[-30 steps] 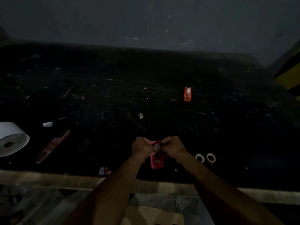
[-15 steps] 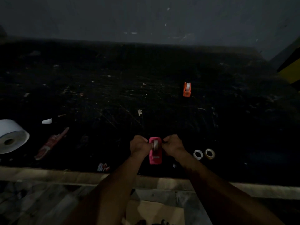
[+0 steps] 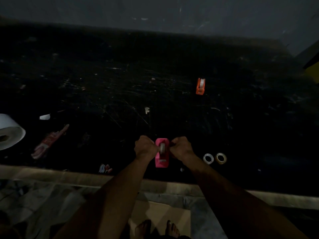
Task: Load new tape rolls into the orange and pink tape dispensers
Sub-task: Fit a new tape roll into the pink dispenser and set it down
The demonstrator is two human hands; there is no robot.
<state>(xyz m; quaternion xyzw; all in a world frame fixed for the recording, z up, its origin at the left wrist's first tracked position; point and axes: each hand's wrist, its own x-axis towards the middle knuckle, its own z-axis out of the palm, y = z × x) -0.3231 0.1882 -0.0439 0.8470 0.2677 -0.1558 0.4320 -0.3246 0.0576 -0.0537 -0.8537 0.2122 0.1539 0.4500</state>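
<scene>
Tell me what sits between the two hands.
In the head view, the pink tape dispenser with a tape roll seated in it sits between the left hand and right hand.

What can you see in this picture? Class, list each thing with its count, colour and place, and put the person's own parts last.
pink tape dispenser: 1, pink, near table edge, between both hands, roll seated in it
orange tape dispenser: 1, orange, farther back, right of centre
loose rings: 2, one white, one yellowish, right of the pink dispenser
paper roll: 1, white, far left
red wrapper: 1, red, left
table: 1, black, scratched
left hand: 1, at the dispenser's left side
right hand: 1, at its right side
bare feet: 2, bottom
</scene>
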